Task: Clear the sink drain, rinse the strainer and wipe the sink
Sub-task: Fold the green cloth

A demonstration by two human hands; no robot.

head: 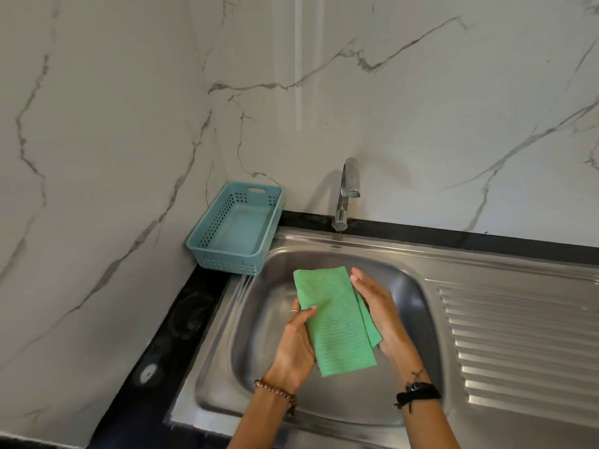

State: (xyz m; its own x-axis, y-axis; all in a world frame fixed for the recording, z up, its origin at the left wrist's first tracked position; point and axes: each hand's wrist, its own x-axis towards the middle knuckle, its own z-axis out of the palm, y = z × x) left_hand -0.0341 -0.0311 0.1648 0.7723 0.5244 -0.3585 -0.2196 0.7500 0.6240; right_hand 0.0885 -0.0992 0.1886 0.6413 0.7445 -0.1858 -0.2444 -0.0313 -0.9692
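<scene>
A folded green cloth hangs above the steel sink basin. My left hand grips its left edge, thumb on top. On the cloth's right side lies my right hand, fingers straight and its palm against the fabric. The cloth and both hands hide the drain and the strainer. Behind the basin stands the chrome tap, with no water running from it.
An empty blue plastic basket sits in the corner at the sink's back left. A ribbed steel draining board runs to the right of the basin. Black counter borders the sink on the left. Marble-patterned walls stand behind and left.
</scene>
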